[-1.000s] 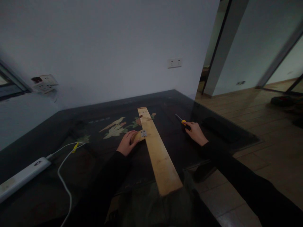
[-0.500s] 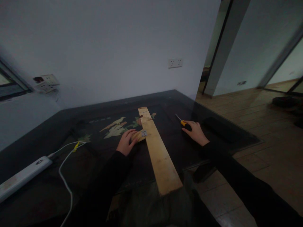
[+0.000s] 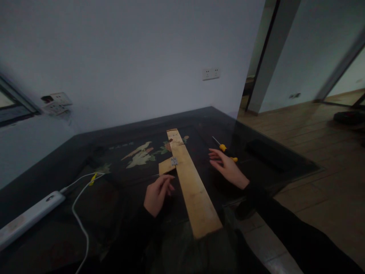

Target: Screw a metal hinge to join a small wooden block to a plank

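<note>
A long wooden board (image 3: 191,182) lies lengthwise on the dark table, its near end reaching past the table's front edge. Against its left side rests a short wood piece (image 3: 165,166), and a small metal hinge (image 3: 174,161) spans the joint between the two. My left hand (image 3: 156,194) hovers just in front of the short piece, fingers loosely bent and holding nothing visible. To the right of the board, my right hand (image 3: 229,169) is open, fingers stretched toward the board. Just beyond it a yellow-and-black screwdriver (image 3: 223,148) lies on the table, partly behind the hand.
The dark table (image 3: 137,125) has a bird-and-flower picture on its top. A white power strip (image 3: 31,219) with a cable (image 3: 74,205) and yellow tag lies at left. Wall sockets (image 3: 211,74) sit behind. A dark flat object (image 3: 264,154) lies at right.
My right hand has let go of the screwdriver and moved slightly left and nearer. My left hand has come off the short wood piece and drawn back toward me.
</note>
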`<action>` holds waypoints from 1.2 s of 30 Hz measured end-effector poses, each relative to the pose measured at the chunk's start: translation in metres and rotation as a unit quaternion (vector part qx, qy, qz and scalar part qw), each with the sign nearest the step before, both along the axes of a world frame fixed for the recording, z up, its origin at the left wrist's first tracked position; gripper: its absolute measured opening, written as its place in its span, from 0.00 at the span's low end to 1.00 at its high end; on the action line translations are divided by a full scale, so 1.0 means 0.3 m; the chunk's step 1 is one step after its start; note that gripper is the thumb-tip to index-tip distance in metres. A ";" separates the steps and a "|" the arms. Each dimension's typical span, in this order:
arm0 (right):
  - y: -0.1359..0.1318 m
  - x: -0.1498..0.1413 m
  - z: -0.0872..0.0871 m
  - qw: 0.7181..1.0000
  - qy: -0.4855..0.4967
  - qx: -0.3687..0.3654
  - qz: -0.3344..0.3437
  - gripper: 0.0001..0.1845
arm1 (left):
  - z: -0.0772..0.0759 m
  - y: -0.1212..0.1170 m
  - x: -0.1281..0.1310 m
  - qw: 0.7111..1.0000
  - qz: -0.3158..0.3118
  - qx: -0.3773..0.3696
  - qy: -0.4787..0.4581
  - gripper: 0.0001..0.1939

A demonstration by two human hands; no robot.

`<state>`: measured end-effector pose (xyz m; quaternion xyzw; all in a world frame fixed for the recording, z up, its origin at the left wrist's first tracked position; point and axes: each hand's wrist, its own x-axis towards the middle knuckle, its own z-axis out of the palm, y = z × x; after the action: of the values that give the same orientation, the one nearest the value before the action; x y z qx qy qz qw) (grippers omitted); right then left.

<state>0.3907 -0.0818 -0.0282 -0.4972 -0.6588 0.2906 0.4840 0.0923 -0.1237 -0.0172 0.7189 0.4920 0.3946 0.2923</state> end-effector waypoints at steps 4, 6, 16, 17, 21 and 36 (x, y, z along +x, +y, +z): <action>-0.015 -0.103 -0.034 0.978 0.126 -0.121 0.111 0.30 | -0.041 -0.001 0.036 0.992 -0.014 -0.039 -0.119 0.17; -0.018 -0.134 -0.031 0.965 0.167 -0.159 0.128 0.32 | -0.062 -0.004 0.058 0.981 -0.020 -0.086 -0.175 0.19; -0.065 -0.228 0.042 0.902 0.320 -0.226 0.183 0.30 | -0.066 -0.013 0.192 0.897 -0.026 -0.210 -0.388 0.31; -0.069 -0.236 0.045 0.897 0.332 -0.229 0.182 0.29 | -0.064 -0.010 0.199 0.895 -0.029 -0.210 -0.392 0.32; -0.072 -0.255 0.047 0.885 0.359 -0.250 0.159 0.27 | -0.054 0.002 0.216 0.889 -0.054 -0.205 -0.407 0.34; -0.022 -0.189 0.049 0.894 0.352 -0.256 0.109 0.23 | -0.051 0.077 0.300 0.872 -0.070 -0.214 -0.434 0.29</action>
<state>0.3341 -0.0885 -0.0135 -0.3940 -0.3980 0.6560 0.5059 0.1822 -0.1005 -0.0326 0.4276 0.3367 0.5301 0.6502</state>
